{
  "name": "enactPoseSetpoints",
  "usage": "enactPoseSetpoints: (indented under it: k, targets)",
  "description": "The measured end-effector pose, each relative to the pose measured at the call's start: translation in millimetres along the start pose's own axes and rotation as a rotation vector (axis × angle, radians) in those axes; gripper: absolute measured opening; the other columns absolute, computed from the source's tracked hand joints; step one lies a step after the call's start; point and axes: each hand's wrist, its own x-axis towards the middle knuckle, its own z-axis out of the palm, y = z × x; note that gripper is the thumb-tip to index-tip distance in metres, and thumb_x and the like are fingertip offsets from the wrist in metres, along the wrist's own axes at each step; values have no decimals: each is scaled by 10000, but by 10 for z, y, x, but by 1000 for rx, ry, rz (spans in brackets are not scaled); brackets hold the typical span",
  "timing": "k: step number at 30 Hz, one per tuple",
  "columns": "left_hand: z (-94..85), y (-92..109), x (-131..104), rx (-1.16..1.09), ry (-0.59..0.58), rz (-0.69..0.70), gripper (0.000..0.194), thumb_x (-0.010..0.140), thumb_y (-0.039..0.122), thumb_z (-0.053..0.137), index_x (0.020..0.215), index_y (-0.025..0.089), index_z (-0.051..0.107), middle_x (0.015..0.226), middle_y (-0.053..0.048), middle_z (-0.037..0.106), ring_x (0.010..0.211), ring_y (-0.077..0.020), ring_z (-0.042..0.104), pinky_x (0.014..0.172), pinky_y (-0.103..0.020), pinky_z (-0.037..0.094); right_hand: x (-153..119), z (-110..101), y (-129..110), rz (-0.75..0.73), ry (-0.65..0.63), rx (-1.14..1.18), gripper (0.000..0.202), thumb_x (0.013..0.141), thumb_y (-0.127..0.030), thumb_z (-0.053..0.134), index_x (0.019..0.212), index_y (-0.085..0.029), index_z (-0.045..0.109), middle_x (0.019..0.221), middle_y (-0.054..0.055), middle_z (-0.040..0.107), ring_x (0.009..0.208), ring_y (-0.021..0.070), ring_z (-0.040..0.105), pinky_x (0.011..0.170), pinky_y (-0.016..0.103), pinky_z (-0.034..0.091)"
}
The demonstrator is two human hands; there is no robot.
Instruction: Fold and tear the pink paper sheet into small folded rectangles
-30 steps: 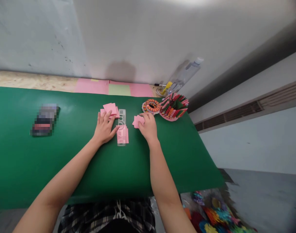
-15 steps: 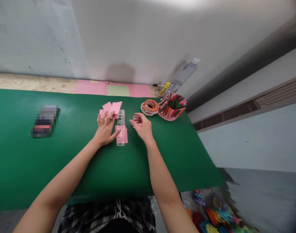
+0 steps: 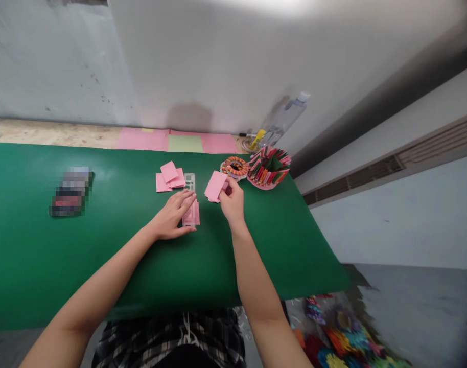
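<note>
My left hand point(image 3: 174, 217) lies with its fingers spread over a clear stencil ruler point(image 3: 189, 181) and the pink paper slips point(image 3: 196, 214) under it. In my right hand point(image 3: 232, 200) is a small stack of pink paper pieces point(image 3: 215, 185), pinched at its right edge above the green table. Several loose pink pieces point(image 3: 169, 173) overlap beyond my left hand, left of the ruler's far end.
Behind my right hand stand an orange-and-white folded paper ring point(image 3: 235, 166) and a larger red, pink and green paper piece point(image 3: 269, 168). A clear bottle point(image 3: 289, 120) leans by the wall. A blurred-out object point(image 3: 71, 191) lies left on the green table point(image 3: 114, 220).
My left hand has moved off the loose pink pieces, nearer to me and onto the ruler. A pink stack now shows in my right hand, and fewer pieces lie at the left.
</note>
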Motion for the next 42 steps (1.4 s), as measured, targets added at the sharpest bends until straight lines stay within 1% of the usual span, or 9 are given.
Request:
enactPoseSetpoints:
  k: [3, 6, 11, 14, 18, 21, 24, 32, 42]
  targets:
    - [-7, -73, -24, 57, -154, -8, 956, 771, 644, 531, 1467, 100, 167, 1476, -217, 291, 1386, -354, 211, 1112, -517, 209, 29, -109, -47, -54, -9, -98, 247, 755, -223, 464, 954, -181, 604, 964, 74, 646, 862, 188, 597, 788, 337, 474]
    - [13, -86, -28, 94, -187, -54, 929, 774, 649, 520, 1445, 75, 231, 1465, -219, 315, 1378, -336, 249, 1117, -506, 218, 21, -203, -150, -142, -57, -200, 144, 774, -276, 537, 859, -192, 617, 906, 67, 654, 876, 203, 601, 839, 368, 458]
    - [64, -82, -2, 104, -152, -43, 764, 807, 549, 533, 1362, 49, 373, 1403, -222, 417, 1341, -333, 335, 1110, -499, 254, -26, -333, -261, -255, -436, -284, 118, 721, -285, 664, 775, -200, 602, 828, 23, 649, 814, 177, 602, 796, 330, 454]
    - [86, -118, 7, 60, -87, -38, 740, 794, 490, 556, 1348, 38, 364, 1361, -228, 464, 1317, -322, 380, 1087, -468, 322, -43, -390, -265, -245, -663, -367, 111, 703, -257, 678, 758, -197, 603, 808, 0, 651, 774, 153, 589, 742, 290, 439]
    - [83, -172, -6, -15, 42, -58, 737, 840, 500, 494, 1379, 43, 286, 1373, -241, 438, 1300, -305, 406, 1067, -452, 361, -58, -394, -274, -206, -803, -504, 168, 648, -246, 722, 711, -186, 578, 774, -13, 629, 709, 132, 554, 661, 254, 411]
    - [53, -181, -22, -58, 103, -69, 699, 884, 546, 392, 1395, 84, 274, 1393, -220, 421, 1319, -295, 378, 1076, -465, 342, -75, -334, -278, -214, -823, -548, 156, 657, -219, 708, 717, -187, 568, 783, -10, 619, 712, 131, 549, 651, 250, 406]
    - [32, -179, -22, -60, 91, -64, 672, 902, 560, 332, 1394, 103, 301, 1410, -210, 402, 1329, -287, 361, 1080, -465, 331, -96, -228, -247, -225, -783, -566, 108, 710, -212, 662, 769, -184, 576, 835, 14, 620, 773, 145, 567, 715, 274, 431]
    - [55, -150, 22, 168, -41, 7, 621, 841, 506, 486, 1330, 124, 456, 1354, -195, 487, 1288, -332, 411, 1080, -538, 268, -147, 76, -78, -205, -617, -598, 242, 867, -120, 379, 990, -147, 586, 994, 105, 612, 958, 186, 575, 898, 359, 446]
    - [28, -31, 37, 326, -110, 49, 639, 838, 540, 479, 1285, 85, 508, 1314, -202, 524, 1245, -332, 458, 1117, -526, 201, -186, 132, -83, -215, -625, -530, 313, 849, -101, 404, 1095, -125, 596, 1066, 139, 632, 1047, 208, 575, 973, 402, 427]
